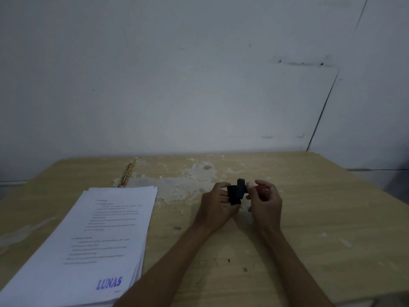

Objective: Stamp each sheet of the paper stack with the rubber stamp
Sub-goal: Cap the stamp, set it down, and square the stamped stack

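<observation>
Head view. A wooden table (309,218) with a worn, flaking patch (190,185) near its far edge stands against a pale wall (177,74). Both forearms reach in from the near edge toward the middle of the table. The left hand (218,203) has its fingers curled round a black block-shaped piece (234,194), apparently the cap or ink pad of the stamp; which of the two cannot be told. The right hand (265,201) pinches the rubber stamp (242,186) with fingers curled narrowly: its black base points toward the left hand and a red part of the handle (262,189) shows between the fingers. The two black pieces touch or nearly touch; the dim light leaves this unclear. Both hands sit just above the table surface, right of centre.

The paper stack (88,240) lies at the near left part of the table, reaching the near edge, its sheets slightly fanned along the right side. The top sheet carries blurred printed lines and a blue stamped mark reading "LUNAS" (109,282) near its lower right corner. A thin yellow-and-pink pencil-like stick (126,175) lies beyond the stack, close to the far edge.
</observation>
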